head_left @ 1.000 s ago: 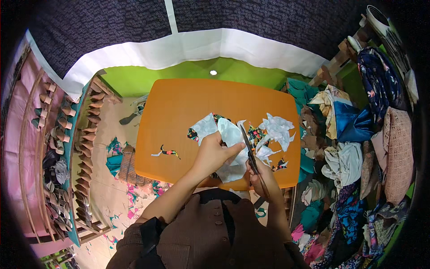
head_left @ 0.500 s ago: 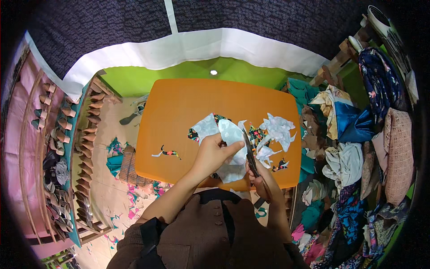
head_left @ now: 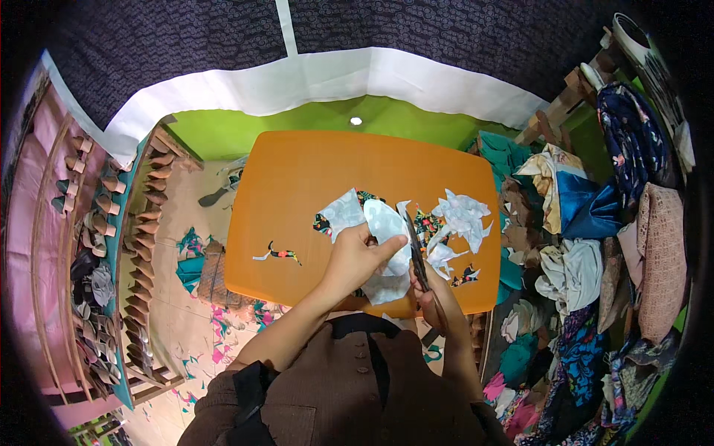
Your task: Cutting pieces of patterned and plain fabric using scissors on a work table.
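Just one view here, a head-worn fisheye looking almost straight down from above the person's chest. It faces the orange table, which sits mid-frame and fairly close, with the forearms coming in from the near edge. Far side shows a dark curtain, left a shelf rack, right a heap of fabrics. Edges bend hard toward the rim.

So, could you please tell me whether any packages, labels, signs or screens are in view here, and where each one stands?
None that I can make out: no package, label, sign or screen shows.
Orange table: holds only cut pieces of patterned fabric.
Left hand: holds a pale fabric piece.
Right hand: holds scissors.
Heap of folded cloths: at the right, plain and patterned, no tags visible.
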Demonstrator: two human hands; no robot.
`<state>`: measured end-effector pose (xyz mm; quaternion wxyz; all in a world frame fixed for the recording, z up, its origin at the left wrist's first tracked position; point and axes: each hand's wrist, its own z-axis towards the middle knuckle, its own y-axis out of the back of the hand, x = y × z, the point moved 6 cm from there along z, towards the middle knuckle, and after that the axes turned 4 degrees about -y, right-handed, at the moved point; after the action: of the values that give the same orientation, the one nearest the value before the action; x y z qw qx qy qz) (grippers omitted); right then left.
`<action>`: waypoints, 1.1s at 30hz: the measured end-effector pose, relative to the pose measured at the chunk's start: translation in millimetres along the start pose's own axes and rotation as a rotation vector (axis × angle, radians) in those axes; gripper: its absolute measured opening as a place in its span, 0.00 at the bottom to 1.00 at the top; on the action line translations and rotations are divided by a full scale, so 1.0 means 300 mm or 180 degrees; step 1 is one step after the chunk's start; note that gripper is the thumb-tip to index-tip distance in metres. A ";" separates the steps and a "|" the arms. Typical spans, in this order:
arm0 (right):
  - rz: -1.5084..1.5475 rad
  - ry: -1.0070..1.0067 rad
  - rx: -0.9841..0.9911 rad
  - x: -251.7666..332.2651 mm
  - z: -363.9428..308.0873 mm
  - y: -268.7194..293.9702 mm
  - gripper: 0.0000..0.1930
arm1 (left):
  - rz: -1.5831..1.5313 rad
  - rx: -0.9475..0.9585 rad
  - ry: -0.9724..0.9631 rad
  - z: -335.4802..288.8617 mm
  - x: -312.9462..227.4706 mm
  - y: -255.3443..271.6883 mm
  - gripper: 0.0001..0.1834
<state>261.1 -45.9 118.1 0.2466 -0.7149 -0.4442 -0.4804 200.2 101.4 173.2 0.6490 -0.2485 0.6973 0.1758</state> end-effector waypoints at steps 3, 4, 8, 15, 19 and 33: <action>-0.0018 0.0060 -0.0223 0.025 -0.002 -0.011 0.35 | 0.0106 -0.0034 -0.0018 0.002 0.011 0.009 0.12; -0.0021 0.0056 -0.0222 0.038 -0.009 -0.012 0.35 | 0.0103 -0.0036 -0.0016 0.003 0.015 0.009 0.12; -0.0589 0.0793 -0.0153 0.132 -0.042 -0.034 0.37 | 0.0155 -0.0030 -0.0007 -0.001 0.013 0.008 0.12; -0.0522 0.0594 -0.0139 0.110 -0.046 -0.022 0.35 | 0.0166 -0.0013 -0.0015 0.005 0.006 0.011 0.12; -0.0559 0.0593 -0.0080 0.138 -0.047 -0.041 0.39 | 0.0306 0.0040 0.0083 -0.001 -0.012 0.011 0.12; -0.0407 0.0798 -0.0202 0.127 -0.057 -0.056 0.37 | 0.0461 0.0112 0.0094 -0.014 0.040 0.009 0.15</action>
<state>243.9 -35.8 158.6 0.2463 -0.6270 -0.4391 -0.5944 194.9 99.9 161.3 0.6285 -0.1885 0.7259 0.2062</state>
